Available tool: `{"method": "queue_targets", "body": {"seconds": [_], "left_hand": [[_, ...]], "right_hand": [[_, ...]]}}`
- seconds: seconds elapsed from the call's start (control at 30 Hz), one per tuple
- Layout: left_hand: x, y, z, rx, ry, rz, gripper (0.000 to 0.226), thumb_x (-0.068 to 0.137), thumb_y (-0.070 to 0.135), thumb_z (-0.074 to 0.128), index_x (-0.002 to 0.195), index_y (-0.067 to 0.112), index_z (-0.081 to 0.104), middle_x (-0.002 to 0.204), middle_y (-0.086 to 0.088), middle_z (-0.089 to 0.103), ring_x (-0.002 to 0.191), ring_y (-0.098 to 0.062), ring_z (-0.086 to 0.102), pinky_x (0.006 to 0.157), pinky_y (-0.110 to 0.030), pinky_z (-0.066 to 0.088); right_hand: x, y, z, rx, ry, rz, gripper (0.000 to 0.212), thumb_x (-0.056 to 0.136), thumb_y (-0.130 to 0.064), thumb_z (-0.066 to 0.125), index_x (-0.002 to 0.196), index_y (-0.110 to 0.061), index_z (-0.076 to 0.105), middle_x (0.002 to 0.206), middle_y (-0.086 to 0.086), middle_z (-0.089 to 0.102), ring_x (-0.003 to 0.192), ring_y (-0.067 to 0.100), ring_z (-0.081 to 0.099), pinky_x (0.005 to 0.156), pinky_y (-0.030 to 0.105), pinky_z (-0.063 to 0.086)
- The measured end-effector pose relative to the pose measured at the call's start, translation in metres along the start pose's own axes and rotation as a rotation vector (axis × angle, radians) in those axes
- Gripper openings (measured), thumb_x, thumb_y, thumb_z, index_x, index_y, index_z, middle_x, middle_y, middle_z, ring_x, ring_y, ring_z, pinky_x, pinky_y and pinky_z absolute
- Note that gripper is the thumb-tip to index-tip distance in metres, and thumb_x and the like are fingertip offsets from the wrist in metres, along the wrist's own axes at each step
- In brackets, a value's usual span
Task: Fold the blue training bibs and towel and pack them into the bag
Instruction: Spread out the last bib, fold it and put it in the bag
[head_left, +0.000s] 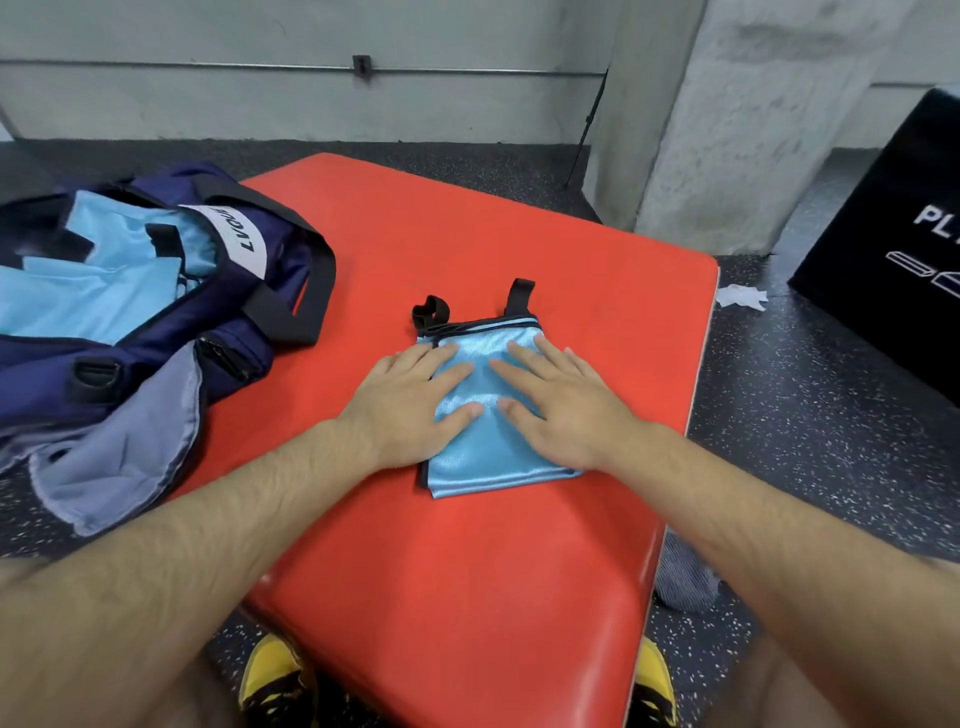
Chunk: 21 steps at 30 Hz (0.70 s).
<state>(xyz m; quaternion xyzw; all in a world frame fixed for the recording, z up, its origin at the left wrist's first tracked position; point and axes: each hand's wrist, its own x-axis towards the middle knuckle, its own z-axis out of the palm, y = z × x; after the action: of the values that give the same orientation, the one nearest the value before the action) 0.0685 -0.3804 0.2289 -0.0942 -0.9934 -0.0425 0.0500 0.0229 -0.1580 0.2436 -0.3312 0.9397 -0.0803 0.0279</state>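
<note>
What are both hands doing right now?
Left hand: open, flat on the bib.
Right hand: open, flat on the bib.

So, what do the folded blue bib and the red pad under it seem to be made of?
The folded blue bib looks like thin, glossy synthetic fabric: light streaks across it, black edge binding. The red pad looks like vinyl-covered padding, probably: smooth, faintly shiny, rounded corners.

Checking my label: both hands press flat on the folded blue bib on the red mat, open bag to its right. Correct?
No: head view shows the bag left of the bib, not right. Left hand and right hand do press it flat on the red mat.
</note>
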Motion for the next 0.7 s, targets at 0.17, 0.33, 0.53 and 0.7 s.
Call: {"method": "queue_targets", "body": {"seconds": [0.17, 0.33, 0.53, 0.7], "left_hand": [[-0.002, -0.005, -0.002, -0.044, -0.175, -0.027, 0.079, 0.085, 0.079, 0.006, 0.156, 0.043, 0.011, 0.165, 0.018, -0.006, 0.151, -0.006, -0.010, 0.123, -0.039, -0.008], [-0.011, 0.000, -0.014, 0.130, -0.037, 0.026, 0.078, 0.087, 0.076, 0.006, 0.154, 0.041, 0.026, 0.165, 0.013, 0.012, 0.141, -0.022, 0.021, 0.112, -0.038, 0.013], [-0.037, 0.020, -0.023, 0.008, 0.061, 0.257, 0.065, 0.089, 0.074, 0.032, 0.134, 0.035, 0.058, 0.152, 0.015, 0.043, 0.134, -0.013, 0.037, 0.108, -0.034, 0.025], [-0.048, 0.019, -0.024, -0.160, -0.025, 0.323, 0.056, 0.086, 0.068, 0.044, 0.117, 0.028, 0.068, 0.137, 0.011, 0.058, 0.125, -0.010, 0.053, 0.107, -0.030, 0.041]], "right_hand": [[-0.005, 0.011, 0.008, 0.085, -0.146, 0.057, 0.062, 0.100, -0.063, 0.022, 0.157, -0.044, 0.007, 0.166, -0.014, -0.010, 0.151, 0.012, -0.018, 0.123, 0.037, -0.009], [-0.013, 0.019, -0.001, 0.105, -0.187, -0.004, 0.064, 0.099, -0.064, 0.027, 0.156, -0.045, 0.006, 0.165, -0.015, -0.010, 0.151, 0.012, -0.018, 0.125, 0.040, 0.000], [-0.034, 0.038, -0.007, 0.145, -0.065, -0.249, 0.064, 0.091, -0.067, 0.043, 0.148, -0.039, 0.042, 0.164, -0.004, 0.021, 0.150, 0.020, 0.017, 0.122, 0.040, 0.020], [-0.047, 0.038, -0.014, 0.190, -0.055, -0.311, 0.064, 0.079, -0.066, 0.068, 0.135, -0.036, 0.059, 0.158, -0.007, 0.034, 0.143, 0.011, 0.028, 0.121, 0.028, 0.020]]}}
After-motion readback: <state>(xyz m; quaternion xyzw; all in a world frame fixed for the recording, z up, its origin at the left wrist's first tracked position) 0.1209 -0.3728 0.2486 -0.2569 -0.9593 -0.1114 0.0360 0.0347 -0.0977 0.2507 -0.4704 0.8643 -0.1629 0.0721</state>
